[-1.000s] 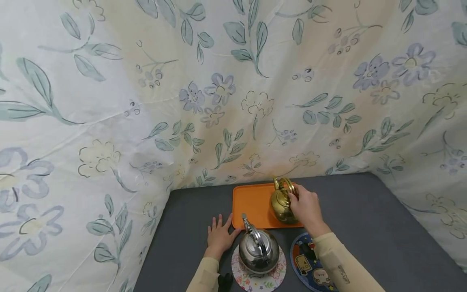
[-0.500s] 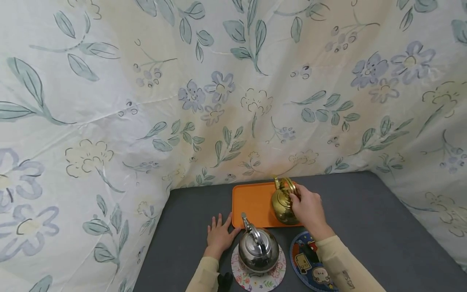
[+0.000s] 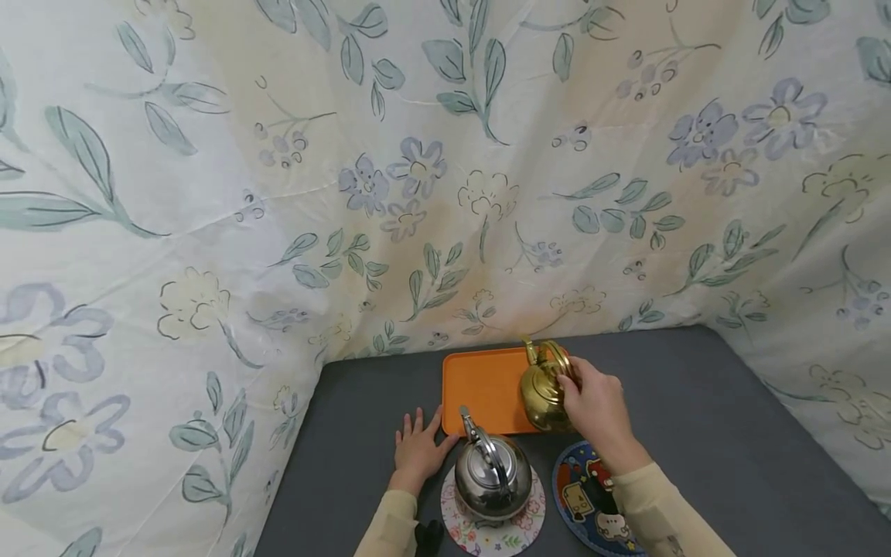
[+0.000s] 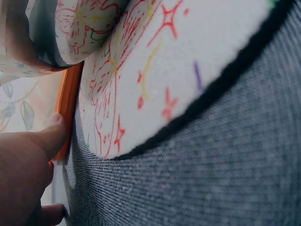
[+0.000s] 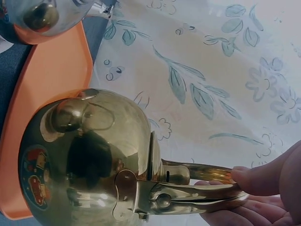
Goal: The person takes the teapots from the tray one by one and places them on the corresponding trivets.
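My right hand grips the looped handle of a shiny gold kettle, thumb on one side and fingers around the other in the right wrist view. The kettle is at the right end of an orange tray; I cannot tell whether its base touches the tray. My left hand lies with fingers spread at the tray's near left corner, its fingertips touching the rim. Beside it a silver kettle stands on a round floral mat, spout pointing toward the tray.
A round dark blue mat with cartoon figures lies right of the floral one, partly hidden by my right sleeve. Grey cloth covers the table. Patterned fabric hangs behind and along both sides.
The gold kettle and my right hand have shifted slightly to the right. My left hand, the tray and the silver kettle stay where they were.
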A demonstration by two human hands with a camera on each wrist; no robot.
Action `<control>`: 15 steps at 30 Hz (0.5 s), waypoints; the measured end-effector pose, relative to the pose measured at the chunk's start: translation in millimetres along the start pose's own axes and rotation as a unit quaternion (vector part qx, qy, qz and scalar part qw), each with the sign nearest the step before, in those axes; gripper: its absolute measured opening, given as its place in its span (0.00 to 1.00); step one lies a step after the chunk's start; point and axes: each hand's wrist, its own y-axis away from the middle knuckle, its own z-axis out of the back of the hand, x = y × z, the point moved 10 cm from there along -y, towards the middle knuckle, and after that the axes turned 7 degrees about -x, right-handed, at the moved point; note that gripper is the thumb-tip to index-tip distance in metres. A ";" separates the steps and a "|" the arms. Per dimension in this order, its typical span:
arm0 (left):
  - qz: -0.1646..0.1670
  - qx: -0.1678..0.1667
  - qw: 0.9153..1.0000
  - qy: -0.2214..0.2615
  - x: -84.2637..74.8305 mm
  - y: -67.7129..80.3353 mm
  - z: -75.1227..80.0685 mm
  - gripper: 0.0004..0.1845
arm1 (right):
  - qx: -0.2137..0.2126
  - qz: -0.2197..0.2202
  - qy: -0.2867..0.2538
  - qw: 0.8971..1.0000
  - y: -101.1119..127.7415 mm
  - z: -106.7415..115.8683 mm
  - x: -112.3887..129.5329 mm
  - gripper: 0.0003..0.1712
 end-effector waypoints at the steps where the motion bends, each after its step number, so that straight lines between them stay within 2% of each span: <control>1: 0.001 0.000 1.000 0.000 -0.2 -0.4 -0.5 0.39 | 0.000 0.001 0.001 1.000 0.1 1.3 0.0 0.21; 15: 0.006 -0.005 1.000 -0.004 -2.2 -3.5 -2.0 0.39 | -0.007 0.030 -0.018 0.999 5.0 13.2 4.4 0.20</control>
